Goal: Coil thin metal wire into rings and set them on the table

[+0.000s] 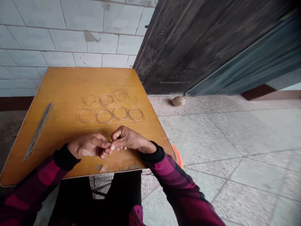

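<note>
My left hand (90, 146) and my right hand (124, 139) meet at the near middle of a scuffed wooden tabletop (63, 91), fingertips pinched together. Between them they hold a thin wire ring (101, 132), whose arc shows above my fingers and whose lower part is faint against the wood. Several similar wire rings (120, 113) lie flat in two rough rows just beyond my hands, some overlapping. A bundle of long straight wires (39, 131) lies near the table's left edge, left of my left hand.
A white tiled wall (70, 40) stands behind the table, and a dark carved wooden door (188, 47) stands to the right. A rounded stone (178, 101) sits on the tiled floor (223, 138). An orange object's rim (179, 156) shows under the table's right corner.
</note>
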